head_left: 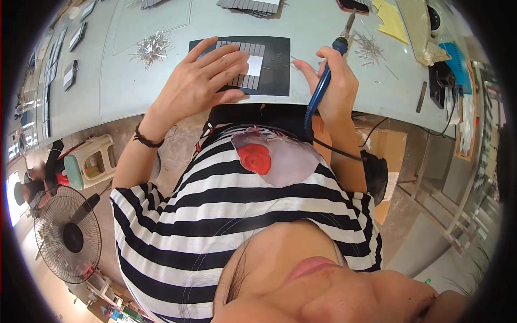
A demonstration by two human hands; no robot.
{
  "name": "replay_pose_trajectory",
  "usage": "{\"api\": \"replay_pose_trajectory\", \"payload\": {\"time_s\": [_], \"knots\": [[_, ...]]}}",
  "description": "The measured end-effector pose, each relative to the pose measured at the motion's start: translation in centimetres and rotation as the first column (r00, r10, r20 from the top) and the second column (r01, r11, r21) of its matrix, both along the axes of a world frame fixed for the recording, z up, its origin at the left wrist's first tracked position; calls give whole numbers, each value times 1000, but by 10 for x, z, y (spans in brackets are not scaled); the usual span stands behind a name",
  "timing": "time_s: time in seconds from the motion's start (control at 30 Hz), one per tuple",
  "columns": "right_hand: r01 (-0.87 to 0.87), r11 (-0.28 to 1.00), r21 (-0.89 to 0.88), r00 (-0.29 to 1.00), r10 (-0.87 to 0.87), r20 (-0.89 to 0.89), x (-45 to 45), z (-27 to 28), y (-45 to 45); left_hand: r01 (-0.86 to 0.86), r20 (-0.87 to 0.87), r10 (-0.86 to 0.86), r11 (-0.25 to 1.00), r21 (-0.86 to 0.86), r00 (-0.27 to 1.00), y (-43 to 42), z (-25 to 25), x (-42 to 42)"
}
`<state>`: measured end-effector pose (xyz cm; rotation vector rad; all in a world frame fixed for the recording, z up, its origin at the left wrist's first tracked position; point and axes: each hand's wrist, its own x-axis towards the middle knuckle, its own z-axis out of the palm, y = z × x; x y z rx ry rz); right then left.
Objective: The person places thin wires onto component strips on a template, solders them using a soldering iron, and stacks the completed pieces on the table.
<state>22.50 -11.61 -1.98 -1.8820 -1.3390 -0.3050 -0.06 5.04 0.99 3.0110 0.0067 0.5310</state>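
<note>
My left hand lies with fingers spread over a panel of narrow grey strips, which has a white rectangle at its right side. Beneath the panel is a black mat at the table's near edge. The blue soldering iron is in my right hand, its metal tip pointing up and away from me. Between my right thumb and index finger there is a gap, while the other fingers are partly hidden around the handle. A black cord runs down from the iron.
Thin metal wires lie in one pile on the left and another on the right. Stacked grey strips stand at the back. Yellow paper and a blue tray are at the right. A fan stands lower left.
</note>
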Motion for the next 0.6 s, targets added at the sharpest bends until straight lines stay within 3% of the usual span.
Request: {"api": "replay_pose_trajectory", "payload": {"time_s": [0.07, 0.2, 0.37, 0.6], "knots": [[31, 999, 44, 995, -27, -92, -1, 0, 0, -65, 54, 66, 998, -21, 996, -11, 0, 2], [118, 993, 27, 991, -116, -61, -12, 2, 7, -170, 120, 185, 978, -124, 975, -37, -4, 6], [213, 976, -41, 972, -208, 110, -30, 2, 19, -159, 183, 192, 971, -178, 964, -50, -20, 10], [127, 992, 5, 989, -127, 80, -30, 3, 17, -113, 189, 149, 975, -189, 971, -43, -24, 7]]}}
